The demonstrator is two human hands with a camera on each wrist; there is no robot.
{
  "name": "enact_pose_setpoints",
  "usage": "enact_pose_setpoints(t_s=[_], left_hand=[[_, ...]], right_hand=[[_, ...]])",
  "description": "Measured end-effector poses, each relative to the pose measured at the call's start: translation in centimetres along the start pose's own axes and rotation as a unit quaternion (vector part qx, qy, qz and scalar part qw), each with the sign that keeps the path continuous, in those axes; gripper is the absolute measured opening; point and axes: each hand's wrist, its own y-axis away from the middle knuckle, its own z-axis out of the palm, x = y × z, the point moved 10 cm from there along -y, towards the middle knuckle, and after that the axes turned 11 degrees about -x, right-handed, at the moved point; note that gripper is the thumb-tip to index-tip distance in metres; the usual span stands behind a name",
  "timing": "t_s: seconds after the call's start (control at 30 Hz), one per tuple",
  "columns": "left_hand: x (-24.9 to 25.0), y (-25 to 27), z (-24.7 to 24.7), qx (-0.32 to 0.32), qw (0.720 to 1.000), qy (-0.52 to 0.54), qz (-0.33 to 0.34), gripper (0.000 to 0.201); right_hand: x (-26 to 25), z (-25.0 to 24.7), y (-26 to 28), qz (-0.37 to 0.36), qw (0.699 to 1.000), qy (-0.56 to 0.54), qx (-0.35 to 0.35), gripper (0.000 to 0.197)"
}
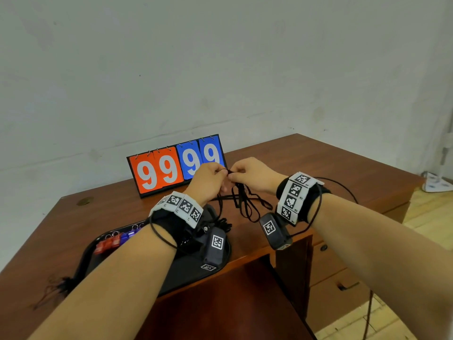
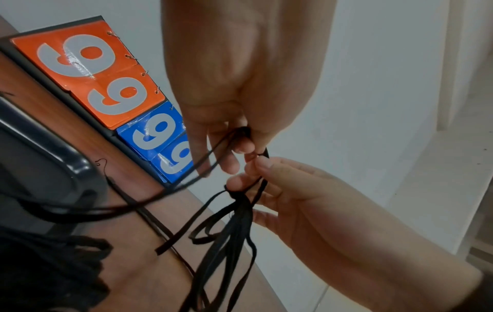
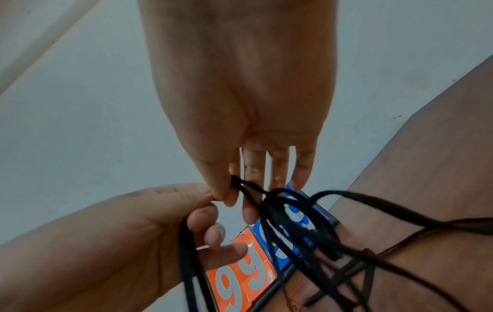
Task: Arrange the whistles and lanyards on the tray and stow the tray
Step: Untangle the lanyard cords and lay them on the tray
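A tangle of black lanyards (image 1: 245,202) hangs above the desk between my two hands. My left hand (image 1: 217,176) pinches a loop of the cords at the top, and my right hand (image 1: 236,175) pinches the same knot from the other side. In the left wrist view the left fingers (image 2: 240,145) curl round a cord while the lanyards (image 2: 234,221) trail down to the desk. The right wrist view shows thumb and forefinger (image 3: 226,192) nipping the lanyards (image 3: 293,221). A black tray (image 1: 95,244) lies under my left forearm, holding red whistles (image 1: 105,245) and blue whistles (image 1: 127,235).
An orange and blue flip scoreboard (image 1: 176,165) reading 99 99 stands behind my hands. Another small bundle of dark cords (image 1: 58,285) lies at the desk's front left. Desk drawers (image 1: 328,261) sit below on the right. The wall is close behind the desk.
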Motion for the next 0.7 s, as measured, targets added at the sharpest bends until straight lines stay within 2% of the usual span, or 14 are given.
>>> enact_pose_setpoints(t_s=[0.17, 0.23, 0.3, 0.37, 0.43, 0.5, 0.6, 0.7], left_hand=[[-0.9, 0.1, -0.8, 0.021, 0.999, 0.039, -0.018, 0.020], [-1.3, 0.1, -1.4, 0.038, 0.998, 0.041, -0.020, 0.020], [-1.5, 0.2, -1.7, 0.050, 0.998, 0.036, -0.018, 0.019], [-1.5, 0.2, -1.9, 0.059, 0.997, 0.038, -0.013, 0.020], [-1.6, 0.3, -2.3, 0.072, 0.996, 0.044, -0.011, 0.020], [-1.7, 0.4, -2.7, 0.088, 0.995, 0.042, -0.015, 0.021], [-2.2, 0.6, -3.5, 0.107, 0.993, 0.041, -0.024, 0.024], [-3.0, 0.8, -4.1, 0.119, 0.991, 0.040, -0.037, 0.025]], right_hand=[[0.2, 0.9, 0.5, -0.009, 0.997, -0.043, -0.069, 0.023], [0.7, 1.3, 0.8, -0.013, 0.994, -0.043, -0.096, 0.030], [1.2, 1.5, 0.9, -0.009, 0.994, -0.042, -0.101, 0.039], [1.5, 1.4, 1.0, -0.013, 0.994, -0.047, -0.094, 0.038], [1.6, 1.2, 1.3, -0.020, 0.992, -0.091, -0.081, 0.029], [2.1, 0.6, 1.6, -0.017, 0.982, -0.179, -0.055, 0.021], [3.9, -1.1, 2.2, 0.011, 0.964, -0.264, 0.028, 0.018], [7.2, -2.4, 3.1, 0.080, 0.940, -0.311, 0.117, 0.015]])
